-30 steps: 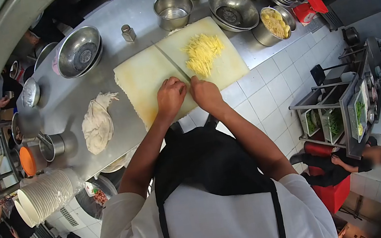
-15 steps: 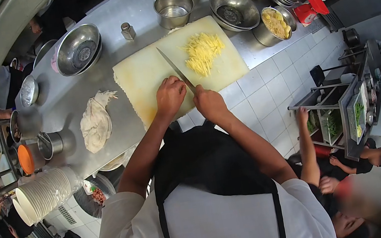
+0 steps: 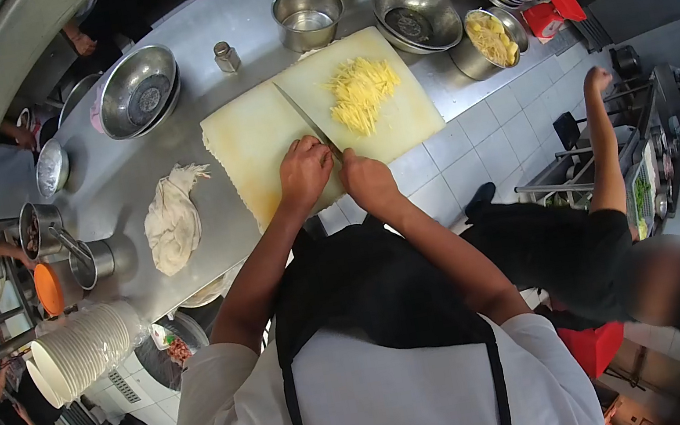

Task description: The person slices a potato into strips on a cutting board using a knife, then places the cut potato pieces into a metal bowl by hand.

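Observation:
My right hand (image 3: 368, 179) is wrapped round the handle of a knife (image 3: 299, 110), whose blade points away from me across the white cutting board (image 3: 242, 130). Close against the blade's left side, my left hand (image 3: 306, 171) is closed with its fingers curled down on the board. Whatever lies under those fingers is hidden. To the right of the blade sits a pile of thin yellow strips (image 3: 363, 95).
A crumpled cloth (image 3: 172, 221) lies left of the board. Metal bowls (image 3: 138, 91), a pot (image 3: 309, 17) and a shaker (image 3: 227, 58) stand behind it. Stacked containers (image 3: 82, 351) are at the near left. A co-worker in black (image 3: 554, 245) is close on my right.
The knife and my right hand have shifted slightly left, towards my left hand. On the right, the co-worker has moved forward, with one arm stretched out.

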### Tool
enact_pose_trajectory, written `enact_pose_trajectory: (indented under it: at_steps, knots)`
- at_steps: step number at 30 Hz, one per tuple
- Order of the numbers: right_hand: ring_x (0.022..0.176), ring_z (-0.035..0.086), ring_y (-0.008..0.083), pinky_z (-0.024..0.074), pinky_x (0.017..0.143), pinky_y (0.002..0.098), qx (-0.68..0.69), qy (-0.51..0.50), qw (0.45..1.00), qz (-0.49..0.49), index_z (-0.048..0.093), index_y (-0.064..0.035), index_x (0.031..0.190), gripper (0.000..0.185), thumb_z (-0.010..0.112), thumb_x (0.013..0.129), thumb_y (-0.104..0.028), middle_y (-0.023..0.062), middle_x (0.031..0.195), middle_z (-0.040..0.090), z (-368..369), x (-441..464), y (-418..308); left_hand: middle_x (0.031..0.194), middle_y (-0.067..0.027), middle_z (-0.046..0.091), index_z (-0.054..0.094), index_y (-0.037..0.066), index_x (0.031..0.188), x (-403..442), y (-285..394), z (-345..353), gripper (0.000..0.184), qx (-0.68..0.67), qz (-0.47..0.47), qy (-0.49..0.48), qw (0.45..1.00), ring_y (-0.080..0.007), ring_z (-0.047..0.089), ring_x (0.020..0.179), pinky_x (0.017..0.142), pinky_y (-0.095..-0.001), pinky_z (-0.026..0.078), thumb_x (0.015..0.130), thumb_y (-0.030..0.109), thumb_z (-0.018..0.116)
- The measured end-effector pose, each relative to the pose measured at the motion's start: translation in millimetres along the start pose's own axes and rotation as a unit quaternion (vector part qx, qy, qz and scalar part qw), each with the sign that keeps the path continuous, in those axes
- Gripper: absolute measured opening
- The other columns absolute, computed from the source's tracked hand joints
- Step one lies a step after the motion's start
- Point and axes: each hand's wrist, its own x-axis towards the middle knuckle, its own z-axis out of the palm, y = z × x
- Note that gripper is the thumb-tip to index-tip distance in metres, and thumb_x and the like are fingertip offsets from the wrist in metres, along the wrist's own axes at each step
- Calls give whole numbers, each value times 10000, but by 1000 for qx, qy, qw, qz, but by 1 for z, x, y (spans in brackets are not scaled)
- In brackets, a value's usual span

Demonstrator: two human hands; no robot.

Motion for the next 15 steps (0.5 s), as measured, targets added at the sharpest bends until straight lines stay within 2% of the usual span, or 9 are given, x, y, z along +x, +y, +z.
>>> enact_pose_trajectory:
  at_steps: [2,5,8,11,15]
  knots:
    - [610,719,372,595,579,483,6,22,999,-30,584,-23,957,155,600,976,-176,220,752,712,2,9,6,937,-56,674,765,90,834,0,0,0,35,-3,-3,-1,1000,-280,668,932,807,-411,571,802,98,776]
    - [631,722,369,595,599,488,-84,21,996,3,584,-29,952,154,615,969,-179,229,793,721,-12,20,7,973,-57,670,777,95,928,-1,-3,0,107,18,10,-22,1000,-279,666,946,828,-412,570,822,91,766]
    - [664,705,432,572,603,519,-36,66,996,45,571,-21,957,179,625,977,-191,242,749,694,-33,18,16,1041,-66,669,771,98,1068,1,7,-5,223,16,30,-16,999,-277,665,966,848,-413,568,846,81,751]
    - [702,704,439,568,623,534,32,55,998,27,596,-17,940,177,629,962,-189,244,778,700,-53,4,21,1104,-93,666,744,80,1158,2,8,-7,288,-4,35,25,999,-296,661,992,871,-424,560,870,62,726]
    - [768,700,449,558,695,554,70,-39,997,-16,615,-29,989,210,650,973,-236,234,797,702,-55,-23,29,1168,-127,654,735,51,1121,-7,2,-14,240,-1,18,115,993,-336,640,1072,932,-444,531,889,28,683]
